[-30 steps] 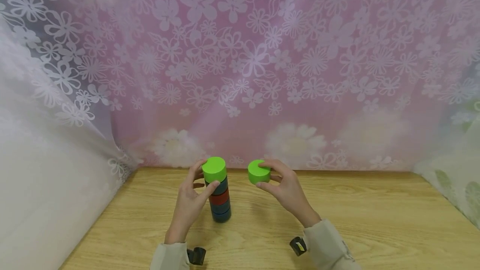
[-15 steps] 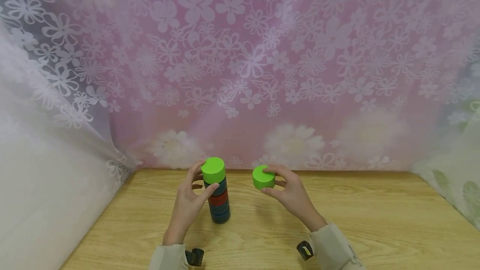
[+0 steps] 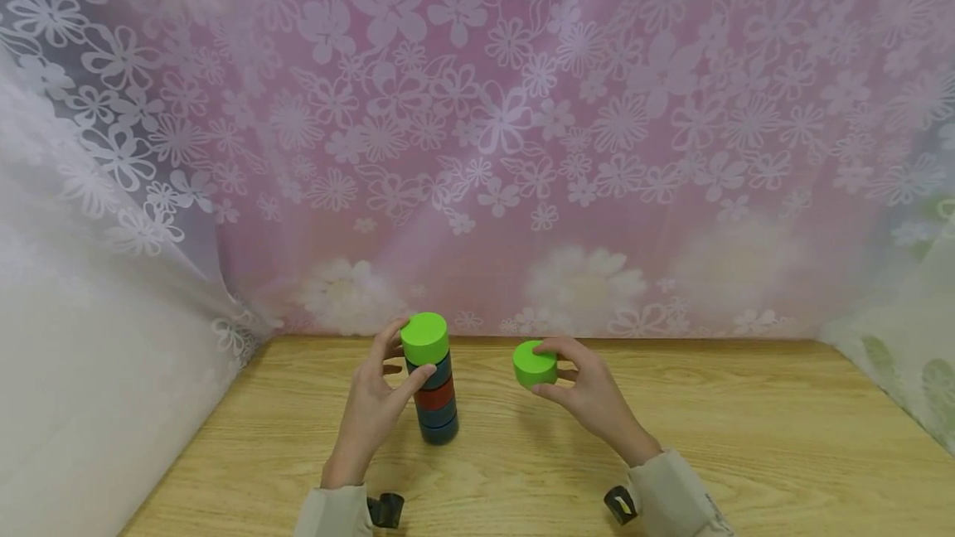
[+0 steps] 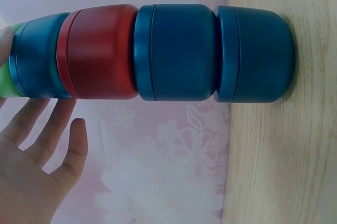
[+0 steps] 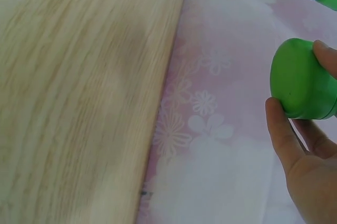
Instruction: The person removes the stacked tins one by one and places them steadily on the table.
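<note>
A column of small round lidded tins stands upright on the wooden table (image 3: 507,471). At its top sits a green tin (image 3: 425,344), with a blue tin (image 4: 39,50), a red tin (image 4: 102,50) and two more blue tins (image 4: 181,50) below. My left hand (image 3: 369,408) grips the top of the column, its thumb on the near side and fingers behind; in the left wrist view the lower fingers spread beside the upper tins. To the right, my right hand (image 3: 597,404) pinches another green tin (image 3: 533,371) between thumb and fingers, held up above the table.
A pink flowered cloth (image 3: 477,147) hangs behind the table's far edge. Pale cloth (image 3: 89,338) closes off the left side, and more leaf-patterned cloth (image 3: 895,355) hangs at the right. Black wrist mounts (image 3: 386,510) show at both sleeves.
My right hand has carried its green tin a little to the right and lower in the view, away from the column. My left hand and the column have hardly moved.
</note>
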{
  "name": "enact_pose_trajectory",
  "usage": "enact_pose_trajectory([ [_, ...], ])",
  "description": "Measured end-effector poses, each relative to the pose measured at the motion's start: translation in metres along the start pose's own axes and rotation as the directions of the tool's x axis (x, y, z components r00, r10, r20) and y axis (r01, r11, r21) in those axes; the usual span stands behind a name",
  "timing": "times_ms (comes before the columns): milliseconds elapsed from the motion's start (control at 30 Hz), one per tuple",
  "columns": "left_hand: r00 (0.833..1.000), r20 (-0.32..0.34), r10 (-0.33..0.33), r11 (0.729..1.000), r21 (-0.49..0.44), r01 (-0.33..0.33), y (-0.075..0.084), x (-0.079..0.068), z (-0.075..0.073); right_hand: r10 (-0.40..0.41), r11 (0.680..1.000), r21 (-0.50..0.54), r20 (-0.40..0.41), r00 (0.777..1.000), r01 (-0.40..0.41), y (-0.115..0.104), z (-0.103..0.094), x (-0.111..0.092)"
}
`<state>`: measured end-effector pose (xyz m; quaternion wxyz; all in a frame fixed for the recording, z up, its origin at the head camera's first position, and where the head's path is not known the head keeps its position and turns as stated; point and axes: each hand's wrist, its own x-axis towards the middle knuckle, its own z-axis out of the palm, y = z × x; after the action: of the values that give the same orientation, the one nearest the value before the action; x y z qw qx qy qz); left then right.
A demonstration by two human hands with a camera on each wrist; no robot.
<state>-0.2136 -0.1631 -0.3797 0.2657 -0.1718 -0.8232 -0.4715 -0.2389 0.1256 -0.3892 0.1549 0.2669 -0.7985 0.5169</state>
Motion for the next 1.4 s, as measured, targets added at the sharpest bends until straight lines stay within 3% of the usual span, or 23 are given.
enact_pose_trajectory([
  [233,1.000,-0.003,-0.029,0.999,-0.015,0.029,0.000,0.000,-0.001,0.014,1.000,-0.018,0.014,1.000,-0.013,0.004,-0.002,-0.002],
  [667,1.000,0.006,-0.018,1.000,-0.005,0.018,0.001,0.000,0.000,0.003,0.996,-0.084,0.038,0.999,0.000,0.012,-0.004,-0.005],
  [1400,1.000,0.001,-0.018,1.000,0.008,0.018,0.000,0.000,0.000,0.088,0.994,-0.067,0.103,0.991,-0.081,0.035,-0.007,-0.010],
])
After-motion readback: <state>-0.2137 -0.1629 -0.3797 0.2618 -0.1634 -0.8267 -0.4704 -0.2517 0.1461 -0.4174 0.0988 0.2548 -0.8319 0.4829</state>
